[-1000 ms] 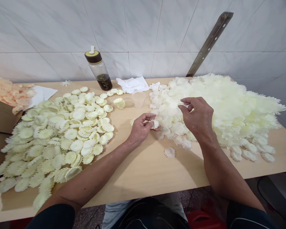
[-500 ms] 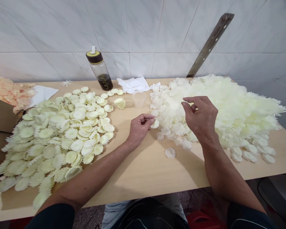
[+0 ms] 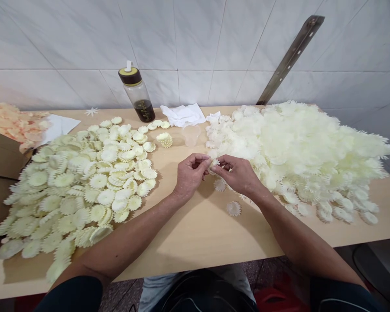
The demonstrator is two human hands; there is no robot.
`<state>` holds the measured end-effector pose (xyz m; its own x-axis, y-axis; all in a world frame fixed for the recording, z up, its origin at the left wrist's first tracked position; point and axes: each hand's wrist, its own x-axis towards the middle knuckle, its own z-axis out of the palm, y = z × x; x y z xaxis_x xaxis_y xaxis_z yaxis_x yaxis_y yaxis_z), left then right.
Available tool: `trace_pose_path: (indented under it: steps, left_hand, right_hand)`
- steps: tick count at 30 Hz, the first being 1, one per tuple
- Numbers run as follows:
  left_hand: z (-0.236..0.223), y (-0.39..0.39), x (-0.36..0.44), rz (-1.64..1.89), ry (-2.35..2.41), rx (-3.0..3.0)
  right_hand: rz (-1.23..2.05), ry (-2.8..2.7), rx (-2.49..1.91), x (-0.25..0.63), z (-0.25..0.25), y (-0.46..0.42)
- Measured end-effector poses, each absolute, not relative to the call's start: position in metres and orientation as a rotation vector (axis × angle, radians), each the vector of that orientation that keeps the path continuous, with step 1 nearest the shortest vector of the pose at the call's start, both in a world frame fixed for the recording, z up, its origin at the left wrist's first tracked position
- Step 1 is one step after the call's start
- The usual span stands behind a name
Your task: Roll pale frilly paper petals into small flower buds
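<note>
Between my two hands is a small pale flower-shaped piece [image 3: 215, 162] with a toothed rim. My left hand [image 3: 191, 173] pinches it between thumb and fingers from the left. From the right, my right hand [image 3: 236, 172] has its thumb and fingers closed on the same piece; the fingers partly hide it. Just below lies one loose scalloped disc [image 3: 234, 208] on the table. A big heap of thin, pale, fringed pieces [image 3: 308, 151] spreads to the right of my hands. On the left sits a heap of thicker, cupped, pale-yellow flower pieces [image 3: 97, 182].
Behind stand a bottle of dark liquid [image 3: 139, 97], a small stack of flower pieces [image 3: 164, 139] and a clear plastic cup [image 3: 191, 134]. White tissue [image 3: 183, 115] lies near the tiled wall. A metal bar [image 3: 290, 60] leans there. Cardboard [image 3: 3, 158] and peach-coloured pieces [image 3: 13, 123] are far left.
My right hand has come down and left from above the right heap to meet my left hand at the flower piece. The left hand has stayed about where it was, still pinching.
</note>
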<state>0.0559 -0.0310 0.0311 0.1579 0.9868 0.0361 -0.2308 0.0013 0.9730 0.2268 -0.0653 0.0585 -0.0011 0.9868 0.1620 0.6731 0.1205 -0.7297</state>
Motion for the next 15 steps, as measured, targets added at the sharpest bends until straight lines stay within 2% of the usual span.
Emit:
trace_pose_path:
  steps: [15]
  left_hand:
    - [0.0336, -0.0339, 0.0553, 1.181, 0.857, 1.113]
  right_hand:
    - [0.582, -1.681, -1.658, 0.2284, 0.0661, -0.0651]
